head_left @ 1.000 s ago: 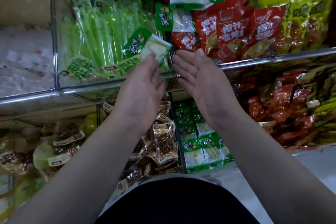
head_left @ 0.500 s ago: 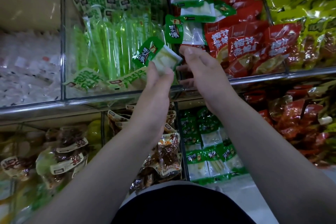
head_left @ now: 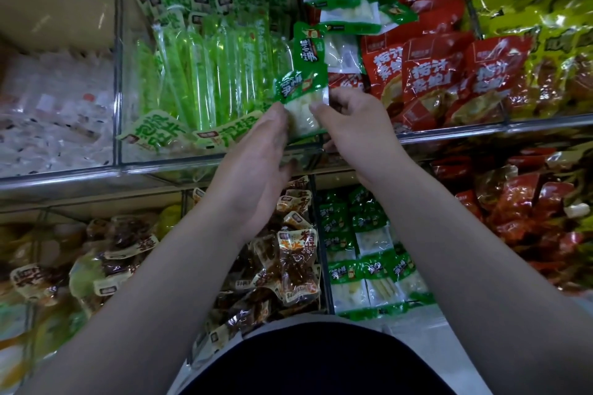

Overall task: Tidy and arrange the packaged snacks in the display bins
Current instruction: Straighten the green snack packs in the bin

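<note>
**Upper clear bin** (head_left: 119, 80): stands behind and to the left of the grip and is filled with long green packets (head_left: 218, 74). Red packets (head_left: 426, 74) fill the neighbouring bin to the right of the grip. Matching packets (head_left: 337, 3), green-topped with pale contents, are heaped just above and behind the grip, by the divider between the two bins. Lower-bin packets (head_left: 369, 253) of the same kind stand in rows below the grip.

**Left hand** (head_left: 256, 163): the thumb is pressed to the left edge of the small green-topped packet (head_left: 303, 99). The fingers behind it are hidden.

**Right hand** (head_left: 356, 125): the thumb lies on the packet's face and the fingers curl behind it, grasping it.

**Change noted:** one second ago the right hand was spread and clear of the packet, which sat at the left fingertips against the long green packets. Both hands now have it, and it is raised and shifted right, off that stock.

**Assessment:** a stray item appears to be out of the wrong bin. It is not yet placed. The likely destination is the matching heap above the grip.
</note>
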A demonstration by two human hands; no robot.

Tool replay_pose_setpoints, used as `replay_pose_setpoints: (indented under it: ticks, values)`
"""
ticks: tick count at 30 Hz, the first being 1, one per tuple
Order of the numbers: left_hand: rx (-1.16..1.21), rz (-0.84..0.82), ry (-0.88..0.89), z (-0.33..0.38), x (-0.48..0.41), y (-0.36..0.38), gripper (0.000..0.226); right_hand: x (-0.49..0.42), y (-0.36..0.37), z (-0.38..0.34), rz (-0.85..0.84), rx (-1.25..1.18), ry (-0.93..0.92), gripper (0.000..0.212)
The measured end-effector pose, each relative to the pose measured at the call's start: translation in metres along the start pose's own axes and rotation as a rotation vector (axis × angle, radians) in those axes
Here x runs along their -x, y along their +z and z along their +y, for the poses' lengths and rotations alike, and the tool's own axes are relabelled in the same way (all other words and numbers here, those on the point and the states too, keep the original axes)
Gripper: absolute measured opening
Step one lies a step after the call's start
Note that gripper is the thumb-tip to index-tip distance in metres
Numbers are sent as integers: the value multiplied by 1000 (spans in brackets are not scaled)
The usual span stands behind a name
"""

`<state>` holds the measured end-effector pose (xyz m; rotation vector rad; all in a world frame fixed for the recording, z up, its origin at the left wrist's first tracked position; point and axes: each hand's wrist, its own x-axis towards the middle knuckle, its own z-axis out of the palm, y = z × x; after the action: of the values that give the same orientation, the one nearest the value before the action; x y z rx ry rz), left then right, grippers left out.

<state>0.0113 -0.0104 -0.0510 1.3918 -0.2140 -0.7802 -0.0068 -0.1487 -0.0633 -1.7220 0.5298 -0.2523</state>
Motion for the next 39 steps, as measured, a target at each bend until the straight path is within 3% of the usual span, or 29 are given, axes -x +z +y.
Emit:
replay_pose_setpoints:
  ticks: [3,10,13,16,19,28,39]
  values:
    - [69,-15,-3,1,3,-2,84,4,-2,3,28,-99,51,9]
    - [148,-17,30,-5,7,3,83,21,-17,6,58,-415,175,7]
    - [133,-1,18,-9,7,0,79,30,-27,9,60,-412,187,9]
    - [90,14,5,-15,9,3,46,38,-40,17,82,-388,211,13]
    - [97,-4,-23,-23,10,14,32,45,-50,29,72,-365,248,13]
    - [94,59,-187,-66,8,49,42,77,-79,74,11,-186,291,23]
    - [116,41,-311,-117,23,94,22,113,-114,125,30,-129,394,22]
